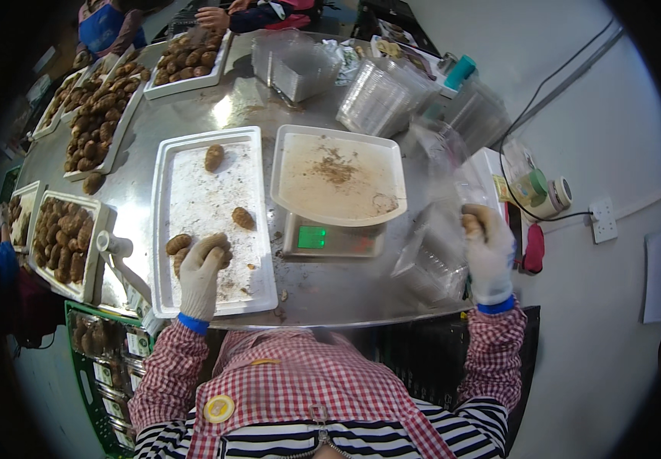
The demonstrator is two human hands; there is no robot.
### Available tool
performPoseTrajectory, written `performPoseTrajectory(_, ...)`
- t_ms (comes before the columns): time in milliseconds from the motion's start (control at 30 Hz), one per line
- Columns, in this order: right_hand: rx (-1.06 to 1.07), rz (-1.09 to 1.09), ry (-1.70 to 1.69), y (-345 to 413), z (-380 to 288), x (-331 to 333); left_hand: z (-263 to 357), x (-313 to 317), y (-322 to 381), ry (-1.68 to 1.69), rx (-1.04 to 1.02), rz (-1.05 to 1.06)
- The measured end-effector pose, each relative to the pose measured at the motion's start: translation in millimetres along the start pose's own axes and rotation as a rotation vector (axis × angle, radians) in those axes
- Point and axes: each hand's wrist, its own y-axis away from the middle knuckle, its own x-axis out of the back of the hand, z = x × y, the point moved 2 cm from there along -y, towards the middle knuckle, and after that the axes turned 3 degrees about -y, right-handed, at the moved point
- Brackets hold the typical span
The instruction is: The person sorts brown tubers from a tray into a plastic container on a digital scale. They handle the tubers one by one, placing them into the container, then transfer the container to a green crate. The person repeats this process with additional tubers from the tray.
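My left hand (204, 272), in a white knit glove, is shut on a brown taro-like tuber (226, 258) over the white foam tray (269, 229). Two tubers lie beside that hand, one of them (178, 244) plainly seen; another (243, 218) is up and to the right, and one (214, 158) near the tray's far end. My right hand (486, 252), gloved too, is at the right by stacked clear plastic containers (433, 252); whether it holds anything is unclear. Between the hands stands a digital scale (336, 238) with a soil-marked pan (339, 172).
Foam boxes of tubers (63, 235) fill the left side. Clear container stacks (385, 94) stand at the back. A green crate (86, 378) with packed trays is at lower left. Co-workers' arms (261, 16) reach in at the far edge. A black cable (502, 155) hangs right.
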Motion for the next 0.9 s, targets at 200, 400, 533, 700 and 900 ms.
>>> performPoseTrajectory(200, 0.562, -0.322, 0.042, -11, -24, -136, 0, 14, 8, 0.054, -0.024, -0.002)
performPoseTrajectory(400, 0.491, -0.667, 0.141, -21, -14, -197, -12, 49, 21, 0.106, 0.029, 0.058)
performPoseTrajectory(533, 0.398, -0.694, 0.127, -29, -39, -182, -26, 63, 25, 0.14, 0.046, 0.097)
performPoseTrajectory(700, 0.637, -0.344, -0.034, -2, -111, -160, -33, 66, 30, 0.177, 0.081, 0.154)
performPoseTrajectory(900, 0.559, -0.499, -0.204, 53, -154, -275, -24, 61, 29, 0.195, 0.117, 0.114)
